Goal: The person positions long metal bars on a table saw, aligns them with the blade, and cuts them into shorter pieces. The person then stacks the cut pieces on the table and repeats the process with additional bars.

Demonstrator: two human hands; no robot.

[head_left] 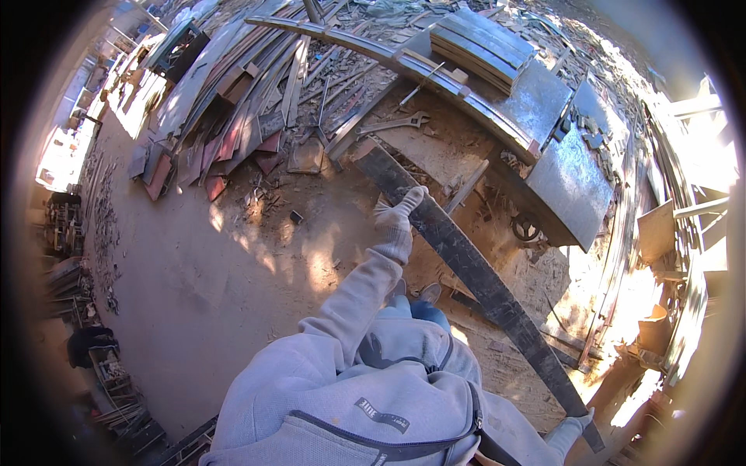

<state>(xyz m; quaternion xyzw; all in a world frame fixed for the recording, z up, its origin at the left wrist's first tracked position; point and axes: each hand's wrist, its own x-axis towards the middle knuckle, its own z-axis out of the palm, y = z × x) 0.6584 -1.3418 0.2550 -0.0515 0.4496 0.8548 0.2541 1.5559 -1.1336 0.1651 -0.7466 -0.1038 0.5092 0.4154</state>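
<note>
A long dark board (486, 283) with a scuffed surface slants across in front of me, from the machine at the upper middle down to the lower right. My left hand (400, 210), in a pale glove, is closed on its near edge toward the far end. Close to the board's other end, my right hand (573, 429) grips it, also gloved and partly hidden by my sleeve. The far end of the board lies near a large wrench (396, 124) on the machine's dusty surface.
A metal machine table (571, 186) with a handwheel (525, 227) and a long rail (388, 54) stands ahead right. Stacked panels (486, 46) lie on it. Loose boards (225, 116) are piled ahead left. Long strips (633, 202) line the right. My shoes (430, 293) stand on dusty ground.
</note>
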